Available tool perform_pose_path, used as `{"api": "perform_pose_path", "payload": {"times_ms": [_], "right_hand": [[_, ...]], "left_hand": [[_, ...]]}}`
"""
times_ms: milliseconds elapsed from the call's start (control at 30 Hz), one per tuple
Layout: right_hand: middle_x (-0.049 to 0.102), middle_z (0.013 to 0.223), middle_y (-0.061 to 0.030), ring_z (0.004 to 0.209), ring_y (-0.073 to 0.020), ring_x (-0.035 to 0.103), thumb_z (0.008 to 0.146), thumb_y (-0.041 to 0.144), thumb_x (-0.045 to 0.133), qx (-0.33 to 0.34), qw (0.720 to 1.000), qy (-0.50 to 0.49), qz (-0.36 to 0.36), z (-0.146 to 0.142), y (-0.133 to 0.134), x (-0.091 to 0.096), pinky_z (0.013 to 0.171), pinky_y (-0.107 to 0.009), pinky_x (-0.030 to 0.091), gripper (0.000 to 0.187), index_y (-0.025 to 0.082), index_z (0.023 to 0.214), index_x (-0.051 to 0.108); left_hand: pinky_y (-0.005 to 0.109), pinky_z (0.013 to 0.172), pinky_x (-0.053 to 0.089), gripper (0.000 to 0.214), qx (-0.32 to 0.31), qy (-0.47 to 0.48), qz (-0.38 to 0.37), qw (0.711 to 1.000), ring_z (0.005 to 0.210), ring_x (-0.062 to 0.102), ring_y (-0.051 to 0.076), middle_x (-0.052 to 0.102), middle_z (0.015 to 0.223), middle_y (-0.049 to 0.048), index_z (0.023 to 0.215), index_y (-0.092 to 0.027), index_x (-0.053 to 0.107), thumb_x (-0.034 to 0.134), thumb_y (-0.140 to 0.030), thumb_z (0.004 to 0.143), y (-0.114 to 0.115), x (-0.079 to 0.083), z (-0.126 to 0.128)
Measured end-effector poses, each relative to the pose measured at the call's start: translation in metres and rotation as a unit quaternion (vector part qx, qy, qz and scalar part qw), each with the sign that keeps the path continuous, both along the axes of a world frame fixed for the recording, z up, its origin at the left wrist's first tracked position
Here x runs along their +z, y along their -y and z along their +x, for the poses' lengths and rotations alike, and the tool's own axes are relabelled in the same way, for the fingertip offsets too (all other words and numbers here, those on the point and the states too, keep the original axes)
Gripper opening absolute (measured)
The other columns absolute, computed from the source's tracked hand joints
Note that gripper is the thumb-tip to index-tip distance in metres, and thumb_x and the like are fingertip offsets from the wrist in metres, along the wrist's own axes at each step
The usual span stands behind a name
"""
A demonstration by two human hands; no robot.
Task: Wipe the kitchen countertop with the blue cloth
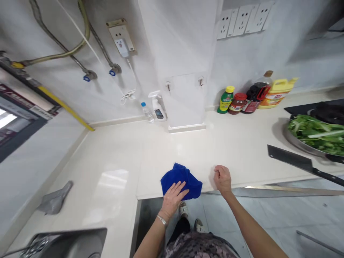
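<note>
A pale stone countertop point(242, 143) spreads wide, with a metal dish of chopped greens point(317, 134) at its right end and a dark cleaver point(298, 161) lying just in front of that dish. Near the counter's front edge lies a crumpled blue cloth point(180, 179). The left hand point(173, 196) presses flat and open on it, while the right hand point(223, 178) rests just beside it, fingers curled loosely, holding nothing.
</note>
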State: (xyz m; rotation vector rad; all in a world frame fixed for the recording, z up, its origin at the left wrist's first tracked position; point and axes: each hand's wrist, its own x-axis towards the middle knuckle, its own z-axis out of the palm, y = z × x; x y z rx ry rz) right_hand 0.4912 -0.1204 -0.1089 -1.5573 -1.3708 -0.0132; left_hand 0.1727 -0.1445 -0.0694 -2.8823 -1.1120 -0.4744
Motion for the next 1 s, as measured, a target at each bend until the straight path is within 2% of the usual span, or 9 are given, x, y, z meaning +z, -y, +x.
{"api": "perform_pose_path", "payload": {"times_ms": [133, 467, 667, 833, 933, 1000], "right_hand": [[0.066, 0.097, -0.0068, 0.097, -0.0232, 0.058, 0.084, 0.008, 0.044, -0.003, 1.000, 0.024, 0.004, 0.004, 0.002, -0.007, 0.089, -0.041, 0.049, 0.020, 0.022, 0.085, 0.059], [0.068, 0.094, -0.0094, 0.092, -0.0246, 0.061, 0.080, 0.015, 0.048, 0.000, 0.996, 0.086, -0.003, 0.013, 0.006, -0.017, 0.089, -0.041, 0.050, 0.013, 0.020, 0.083, 0.060], [0.069, 0.088, -0.0111, 0.085, -0.0280, 0.064, 0.075, 0.022, 0.050, 0.023, 0.994, 0.108, 0.000, 0.026, 0.003, -0.034, 0.086, -0.044, 0.051, 0.011, 0.021, 0.081, 0.059], [0.070, 0.088, -0.0140, 0.083, -0.0307, 0.065, 0.074, 0.028, 0.048, 0.019, 0.991, 0.132, -0.006, 0.029, 0.005, -0.036, 0.085, -0.046, 0.050, 0.016, 0.020, 0.081, 0.060], [0.069, 0.083, -0.0134, 0.078, -0.0307, 0.066, 0.070, 0.029, 0.048, 0.027, 0.990, 0.136, -0.021, 0.029, 0.006, -0.031, 0.079, -0.045, 0.052, 0.016, 0.020, 0.078, 0.059], [0.068, 0.080, -0.0124, 0.075, -0.0302, 0.066, 0.067, 0.030, 0.048, 0.023, 0.990, 0.125, -0.055, 0.026, 0.007, -0.024, 0.076, -0.044, 0.054, 0.015, 0.022, 0.075, 0.057]], "left_hand": [[0.047, 0.116, 0.050, 0.055, 0.035, -0.019, -0.002, 0.999, 0.142, 0.050, 0.021, 0.055, 0.152, 0.0037, 0.137, -0.035, 0.057, 0.058, -0.010, 0.088, 0.007, 0.005, -0.042], [0.052, 0.120, 0.043, 0.080, 0.112, -0.057, -0.039, 0.991, 0.148, 0.040, 0.024, 0.044, 0.160, 0.0068, 0.147, -0.039, 0.043, 0.062, -0.001, 0.079, 0.009, 0.016, -0.123], [0.046, 0.122, 0.041, 0.085, 0.165, -0.070, -0.074, 0.981, 0.150, 0.038, 0.021, 0.040, 0.163, 0.0006, 0.144, -0.046, 0.044, 0.070, -0.004, 0.076, 0.014, 0.028, -0.159], [0.051, 0.119, 0.045, 0.063, 0.308, -0.037, -0.065, 0.949, 0.147, 0.042, 0.027, 0.044, 0.161, 0.0064, 0.145, -0.037, 0.047, 0.064, -0.019, 0.087, 0.038, 0.034, -0.197], [0.057, 0.116, 0.047, 0.051, 0.416, -0.014, -0.046, 0.908, 0.146, 0.043, 0.032, 0.045, 0.159, 0.0120, 0.145, -0.031, 0.050, 0.053, -0.026, 0.094, 0.057, 0.034, -0.228], [0.059, 0.116, 0.045, 0.048, 0.475, -0.001, -0.037, 0.879, 0.146, 0.042, 0.034, 0.045, 0.159, 0.0137, 0.144, -0.029, 0.051, 0.049, -0.030, 0.096, 0.067, 0.033, -0.245]]}}
